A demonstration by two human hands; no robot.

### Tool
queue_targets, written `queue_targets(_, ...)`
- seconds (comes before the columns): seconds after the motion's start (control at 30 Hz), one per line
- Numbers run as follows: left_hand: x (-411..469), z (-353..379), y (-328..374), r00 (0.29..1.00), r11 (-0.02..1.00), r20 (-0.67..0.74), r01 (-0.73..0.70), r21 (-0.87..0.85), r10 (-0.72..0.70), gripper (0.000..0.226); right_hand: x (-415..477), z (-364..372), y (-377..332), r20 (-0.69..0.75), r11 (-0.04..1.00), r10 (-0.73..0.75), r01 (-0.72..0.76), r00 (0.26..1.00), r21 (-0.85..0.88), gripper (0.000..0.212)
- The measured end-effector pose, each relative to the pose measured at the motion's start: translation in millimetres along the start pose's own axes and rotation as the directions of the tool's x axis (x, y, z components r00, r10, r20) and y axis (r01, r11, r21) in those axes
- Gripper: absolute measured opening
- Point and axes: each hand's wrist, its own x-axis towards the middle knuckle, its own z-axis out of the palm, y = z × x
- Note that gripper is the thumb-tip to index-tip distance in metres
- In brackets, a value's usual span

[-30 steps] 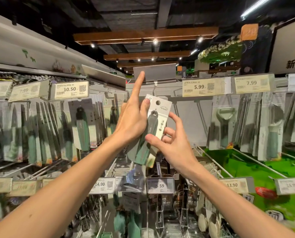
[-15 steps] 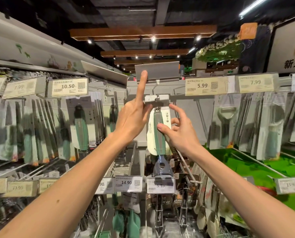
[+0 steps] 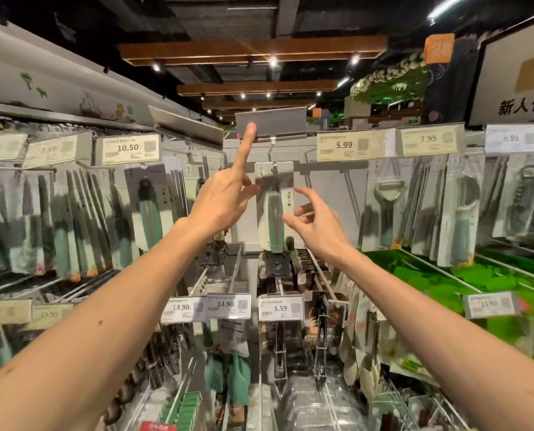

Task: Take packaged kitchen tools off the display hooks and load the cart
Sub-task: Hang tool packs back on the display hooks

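Observation:
A packaged kitchen tool with a green handle on a white card hangs straight on the centre display hook. My left hand is up beside the card's left edge. Its index finger points straight up and touches the flipped-up grey price tag holder, while its thumb lies near the top of the card. To the right of the package my right hand hovers with fingers spread and relaxed, holding nothing. No cart is in view.
More packaged green-handled tools hang in rows to the left and peelers to the right, under price tags. Lower hooks with tags and more packages jut out below my arms.
The package was tilted in my right hand's grip; now it hangs straight on the hook. My right hand has let go and drawn slightly right. The left index finger stays on the tag holder.

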Motion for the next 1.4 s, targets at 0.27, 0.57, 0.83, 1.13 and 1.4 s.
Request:
queue_targets(0.27,-70.5,-63.6,56.6,0.977,0.987,0.212,-0.022,0.157,-0.011,0.033,-98.1,-33.4,-23.6,0.020,0.994,-0.052,0.054,0.998,-0.094,0.018)
queue_targets(0.57,-262.9,-134.8,124.4,0.810,0.952,0.541,0.070,0.297,-0.228,0.029,-288.6,-0.2,-16.2,0.314,0.988,-0.087,0.121,0.945,-0.091,0.029)
queue_targets(0.83,-495.9,-197.2,135.4,0.618,0.830,0.590,0.199,0.521,-0.519,0.050,-438.5,124.8,-36.9,0.653,0.929,-0.185,0.347,0.734,-0.128,0.042)
queue_targets(1.13,-656.7,-291.2,92.5,0.275,0.519,0.443,0.527,0.673,-0.853,0.042,-519.1,270.7,-122.3,0.843,0.899,-0.252,0.438,0.475,0.022,0.040)
queue_targets(1.4,-775.4,-343.5,-41.5,0.122,0.419,0.458,0.652,0.631,-0.880,0.041,-575.5,421.0,-203.9,0.935,0.922,-0.048,0.375,0.351,-0.094,0.048)
